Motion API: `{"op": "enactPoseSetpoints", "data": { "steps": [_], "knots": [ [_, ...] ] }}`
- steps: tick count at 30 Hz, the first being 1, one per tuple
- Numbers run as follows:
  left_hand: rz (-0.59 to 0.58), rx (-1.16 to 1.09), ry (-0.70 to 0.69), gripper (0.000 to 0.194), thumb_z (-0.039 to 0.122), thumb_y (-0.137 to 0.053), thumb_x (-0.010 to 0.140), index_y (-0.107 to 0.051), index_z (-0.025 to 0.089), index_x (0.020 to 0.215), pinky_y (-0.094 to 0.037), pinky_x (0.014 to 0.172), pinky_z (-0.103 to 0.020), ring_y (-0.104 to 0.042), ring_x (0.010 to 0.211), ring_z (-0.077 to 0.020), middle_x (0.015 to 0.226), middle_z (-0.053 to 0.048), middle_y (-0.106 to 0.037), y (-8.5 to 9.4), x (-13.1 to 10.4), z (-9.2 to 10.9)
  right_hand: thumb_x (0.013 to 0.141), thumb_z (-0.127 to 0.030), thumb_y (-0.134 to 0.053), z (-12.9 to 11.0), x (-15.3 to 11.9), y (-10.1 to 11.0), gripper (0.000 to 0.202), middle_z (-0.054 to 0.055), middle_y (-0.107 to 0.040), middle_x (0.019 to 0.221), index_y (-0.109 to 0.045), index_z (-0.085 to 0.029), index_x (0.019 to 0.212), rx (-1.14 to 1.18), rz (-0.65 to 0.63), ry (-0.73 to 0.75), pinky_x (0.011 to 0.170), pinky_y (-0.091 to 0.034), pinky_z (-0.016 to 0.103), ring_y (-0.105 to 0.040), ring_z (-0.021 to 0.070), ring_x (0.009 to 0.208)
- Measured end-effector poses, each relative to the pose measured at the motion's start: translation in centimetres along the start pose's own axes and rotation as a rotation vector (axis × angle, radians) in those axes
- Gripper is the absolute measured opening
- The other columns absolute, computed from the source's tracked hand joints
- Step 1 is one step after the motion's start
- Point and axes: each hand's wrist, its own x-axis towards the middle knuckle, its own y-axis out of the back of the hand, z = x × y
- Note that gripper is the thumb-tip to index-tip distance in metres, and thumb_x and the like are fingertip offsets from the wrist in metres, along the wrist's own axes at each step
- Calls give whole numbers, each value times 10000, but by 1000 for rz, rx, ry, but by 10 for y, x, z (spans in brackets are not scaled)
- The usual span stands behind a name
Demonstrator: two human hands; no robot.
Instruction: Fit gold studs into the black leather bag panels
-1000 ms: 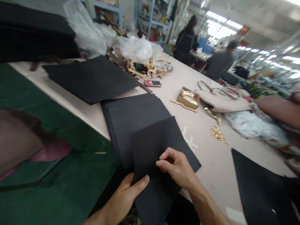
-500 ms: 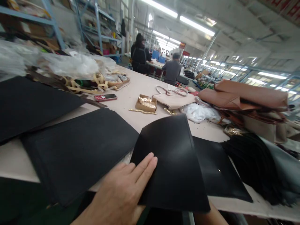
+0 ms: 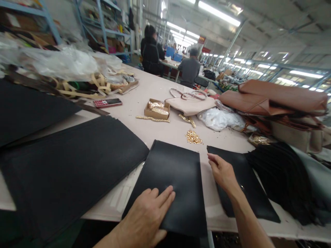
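A black leather-like panel [image 3: 178, 168] lies flat near the front table edge. My left hand [image 3: 148, 212] rests on it with fingers outstretched. To its right, my right hand [image 3: 222, 172] hovers by the left edge of another black panel [image 3: 248, 193], its fingers loosely bent and slightly apart, with nothing visible in them. A small metallic spot shows on that second panel. Beyond the panels is a heap of small gold metal pieces [image 3: 193, 136]. Left of my left hand lies a stack of large black sheets [image 3: 77, 165].
Behind the gold heap stand a small cardboard box [image 3: 157, 109] and a gold strip [image 3: 152, 119]. A red phone [image 3: 108, 103] lies farther left. Brown bags [image 3: 281, 98] and folded black pieces [image 3: 279, 182] crowd the right side. Two people sit farther back.
The raised, bent black panel has come down flat, uncovering the gold heap. My right hand has come out from beneath it and moved up and right. My left hand stays on the panel.
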Motion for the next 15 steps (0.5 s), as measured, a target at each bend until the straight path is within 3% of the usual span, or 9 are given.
{"op": "enactPoseSetpoints", "data": {
  "steps": [4, 8, 12, 15],
  "knots": [
    [7, -1, -3, 764, 364, -690, 782, -429, 157, 1470, -442, 950, -484, -541, 1104, -327, 1559, -124, -388, -7, -1, -6, 885, -293, -537, -8, 38, -12, 292, 83, -767, 1027, -726, -175, 1075, -25, -40, 69, 860, -541, 342, -720, 215, 913],
    [87, 32, -40, 756, 346, -709, 777, -436, 195, 1466, -462, 897, -481, -580, 1046, -323, 1521, -132, -442, -31, 0, -16, 897, -254, -536, -25, 81, -39, 256, 46, -763, 1047, -730, -222, 1061, -106, -88, 159, 893, -514, 331, -702, 204, 933],
    [226, 104, -156, 612, 164, -586, 866, -441, 219, 1458, -494, 774, -417, -635, 902, -272, 1471, -104, -507, -54, 7, -31, 876, -213, -544, -43, 124, -61, 252, 67, -753, 1080, -731, -223, 1045, -217, -93, 240, 947, -467, 322, -657, 214, 1035],
    [237, 135, -168, 530, 69, -522, 895, -494, 207, 1406, -517, 715, -396, -649, 842, -246, 1396, -115, -587, -48, 2, -32, 806, -216, -589, -72, 138, -65, 151, 92, -768, 845, -739, -219, 786, -221, -64, 297, 835, -501, 306, -690, 216, 867]
  ]
}}
